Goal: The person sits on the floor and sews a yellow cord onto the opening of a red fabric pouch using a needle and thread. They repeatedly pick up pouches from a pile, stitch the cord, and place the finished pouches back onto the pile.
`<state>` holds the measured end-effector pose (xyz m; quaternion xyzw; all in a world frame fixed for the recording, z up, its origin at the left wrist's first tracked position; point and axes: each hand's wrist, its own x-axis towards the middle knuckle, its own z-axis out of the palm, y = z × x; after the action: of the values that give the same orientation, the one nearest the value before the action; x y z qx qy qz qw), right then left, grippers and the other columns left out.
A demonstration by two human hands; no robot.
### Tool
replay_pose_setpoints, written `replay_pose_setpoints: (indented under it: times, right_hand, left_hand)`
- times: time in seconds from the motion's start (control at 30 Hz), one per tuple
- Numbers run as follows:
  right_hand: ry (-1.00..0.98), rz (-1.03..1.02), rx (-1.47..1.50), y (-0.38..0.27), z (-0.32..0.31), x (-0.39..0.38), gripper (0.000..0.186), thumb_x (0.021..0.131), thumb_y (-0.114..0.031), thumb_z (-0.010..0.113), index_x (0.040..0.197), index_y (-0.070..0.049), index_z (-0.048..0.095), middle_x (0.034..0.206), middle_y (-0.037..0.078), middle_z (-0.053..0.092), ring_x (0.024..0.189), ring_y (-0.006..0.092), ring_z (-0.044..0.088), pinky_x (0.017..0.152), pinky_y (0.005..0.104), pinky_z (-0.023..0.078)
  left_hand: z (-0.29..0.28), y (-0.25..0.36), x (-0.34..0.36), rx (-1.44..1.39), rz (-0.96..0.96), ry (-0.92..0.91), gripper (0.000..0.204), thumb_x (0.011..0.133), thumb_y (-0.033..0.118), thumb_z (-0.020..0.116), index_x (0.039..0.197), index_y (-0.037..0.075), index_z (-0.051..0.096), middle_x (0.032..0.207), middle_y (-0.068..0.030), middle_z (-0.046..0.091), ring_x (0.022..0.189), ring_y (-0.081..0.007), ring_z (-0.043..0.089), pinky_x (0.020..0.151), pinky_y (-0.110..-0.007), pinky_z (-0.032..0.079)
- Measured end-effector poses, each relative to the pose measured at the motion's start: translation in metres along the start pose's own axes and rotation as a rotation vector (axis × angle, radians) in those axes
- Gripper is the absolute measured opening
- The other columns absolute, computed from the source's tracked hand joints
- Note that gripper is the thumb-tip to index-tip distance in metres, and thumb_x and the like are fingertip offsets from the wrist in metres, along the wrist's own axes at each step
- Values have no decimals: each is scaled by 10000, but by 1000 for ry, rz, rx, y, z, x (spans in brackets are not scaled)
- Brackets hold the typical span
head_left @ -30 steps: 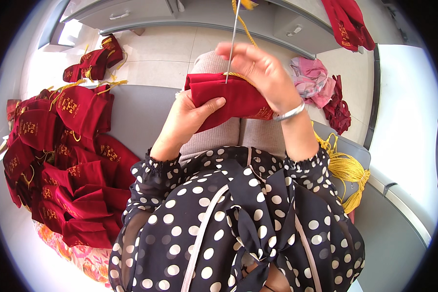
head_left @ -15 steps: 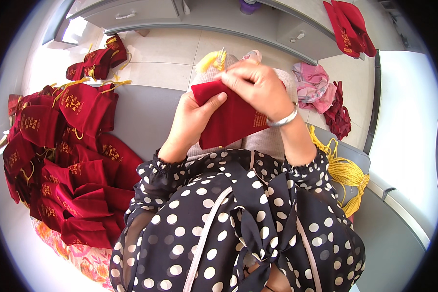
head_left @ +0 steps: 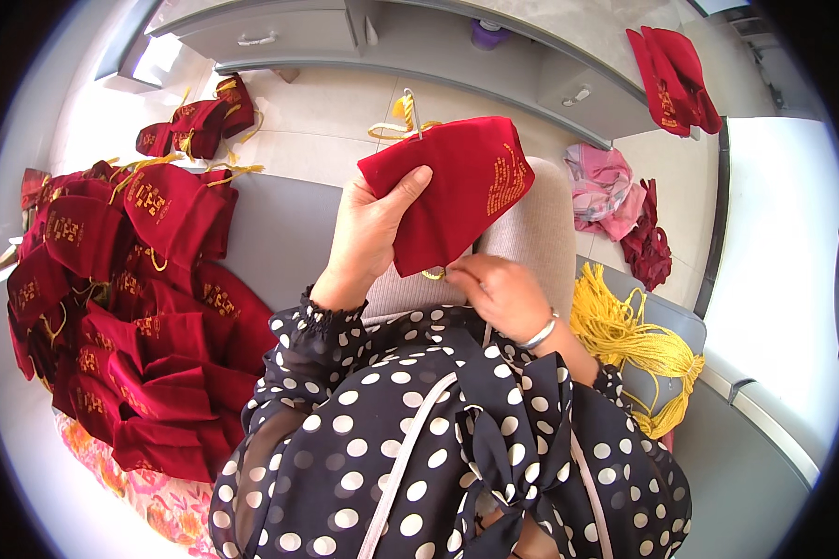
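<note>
My left hand (head_left: pixel 368 224) grips a dark red velvety pouch (head_left: pixel 452 200) above my lap, thumb flat on its face. Gold printing runs down the pouch's right side. A thin metal needle-like tool (head_left: pixel 417 121) sticks out past the pouch's far edge, with a looped yellow cord (head_left: pixel 404 109) around it. At the near edge, a short bit of yellow cord (head_left: pixel 434 274) shows beside the fingertips of my right hand (head_left: pixel 503 296). Those fingers are pinched together and appear to hold the cord there.
A heap of red pouches (head_left: pixel 163 345) with yellow cords lies to my left. More pouches (head_left: pixel 196 126) are on the floor beyond. A yellow cord bundle (head_left: pixel 639 340) rests on the grey bench at my right. Pink cloth (head_left: pixel 606 191) lies on the floor; red pouches (head_left: pixel 673 79) sit on the cabinet.
My right hand has moved from the pouch's far edge down to its near edge. The needle-like tool and looped cord now show plainly. My left hand still holds the pouch.
</note>
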<state>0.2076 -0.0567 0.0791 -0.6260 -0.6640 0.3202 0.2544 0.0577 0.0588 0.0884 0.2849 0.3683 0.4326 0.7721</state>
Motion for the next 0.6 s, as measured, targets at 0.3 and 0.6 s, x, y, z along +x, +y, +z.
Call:
replay_pose_setpoints:
  times: [0.3, 0.6]
  right_hand:
    - [-90, 337, 363, 3, 5, -1, 190, 851, -191, 632, 822, -8, 675, 660, 97, 654, 551, 188, 646, 527, 285, 477]
    - [-11, 174, 22, 8, 4, -4, 235, 840, -200, 611, 675, -32, 603, 617, 144, 575, 563, 328, 578, 503, 380, 442]
  left_hand:
    - [3, -1, 7, -38, -13, -13, 210, 869, 59, 642, 1071, 7, 621, 989, -55, 657, 898, -120, 619, 774, -265, 521]
    - [6, -2, 14, -87, 0, 21, 203, 867, 69, 646, 1059, 9, 618, 992, -56, 654, 903, -126, 622, 785, -272, 519]
